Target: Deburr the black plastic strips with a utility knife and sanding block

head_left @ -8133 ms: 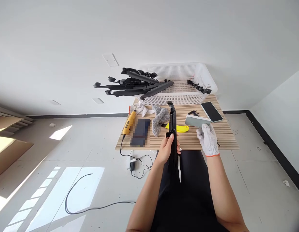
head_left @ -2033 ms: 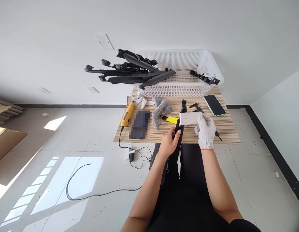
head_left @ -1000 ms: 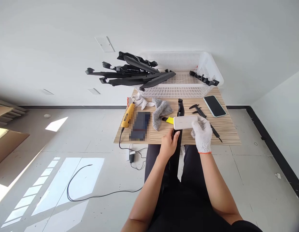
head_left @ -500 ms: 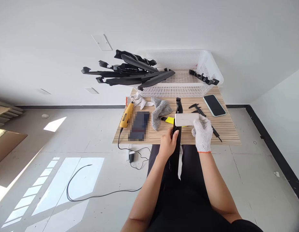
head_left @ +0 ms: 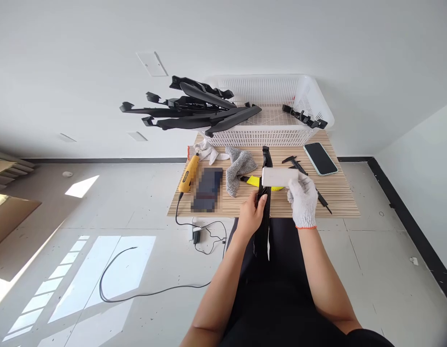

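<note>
In the centre, the black strip (head_left: 266, 214) looked like plastic with a sheen, the pale block (head_left: 279, 177) smooth and matt; the grey rag (head_left: 239, 166) was rough, fuzzy cloth.

Bright daylight falls from the left; the floor (head_left: 129, 270) glares in patches.

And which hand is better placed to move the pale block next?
Probably the right hand: it holds the pale block, while the left hand is holding the black part.
</note>
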A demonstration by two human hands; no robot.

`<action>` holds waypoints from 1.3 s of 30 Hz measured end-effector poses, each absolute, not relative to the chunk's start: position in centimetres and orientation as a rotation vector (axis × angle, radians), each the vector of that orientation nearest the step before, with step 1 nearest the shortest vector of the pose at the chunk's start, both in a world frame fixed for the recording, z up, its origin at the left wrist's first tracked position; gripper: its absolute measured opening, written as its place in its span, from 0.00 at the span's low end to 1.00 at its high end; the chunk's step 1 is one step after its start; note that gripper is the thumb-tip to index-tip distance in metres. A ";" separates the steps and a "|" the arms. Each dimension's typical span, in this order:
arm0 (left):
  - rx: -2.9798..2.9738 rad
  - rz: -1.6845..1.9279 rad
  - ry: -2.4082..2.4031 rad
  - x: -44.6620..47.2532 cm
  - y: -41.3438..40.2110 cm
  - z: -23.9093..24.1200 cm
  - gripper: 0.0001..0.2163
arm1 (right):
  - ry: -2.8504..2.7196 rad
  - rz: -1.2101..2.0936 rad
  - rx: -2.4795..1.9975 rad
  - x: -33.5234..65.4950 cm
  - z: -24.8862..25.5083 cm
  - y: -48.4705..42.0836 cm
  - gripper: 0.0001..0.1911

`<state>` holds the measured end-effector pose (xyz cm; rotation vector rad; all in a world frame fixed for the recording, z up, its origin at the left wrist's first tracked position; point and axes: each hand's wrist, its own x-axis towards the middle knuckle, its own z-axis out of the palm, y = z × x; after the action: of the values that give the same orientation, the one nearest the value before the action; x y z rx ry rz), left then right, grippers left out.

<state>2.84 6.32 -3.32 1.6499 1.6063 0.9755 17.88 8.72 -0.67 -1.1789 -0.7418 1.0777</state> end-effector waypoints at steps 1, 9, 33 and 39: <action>1.646 0.977 1.605 2.8 6.3 -3.3 0.16 | -0.741 1.070 -1.176 17.9 -0.7 8.7 0.21; 1.646 0.953 1.569 2.8 6.3 -3.0 0.17 | -0.811 1.341 -1.124 18.4 -1.0 8.9 0.18; 1.664 0.933 1.387 2.5 6.2 -2.6 0.15 | -0.636 1.230 -1.161 18.5 -1.1 9.9 0.24; 1.671 0.928 1.384 2.4 6.1 -2.8 0.15 | -0.525 1.177 -1.140 18.6 -1.3 10.1 0.25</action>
<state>2.37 6.12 -2.78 1.6714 1.3836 0.9278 18.60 10.12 -1.32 -1.1396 -0.5254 1.1767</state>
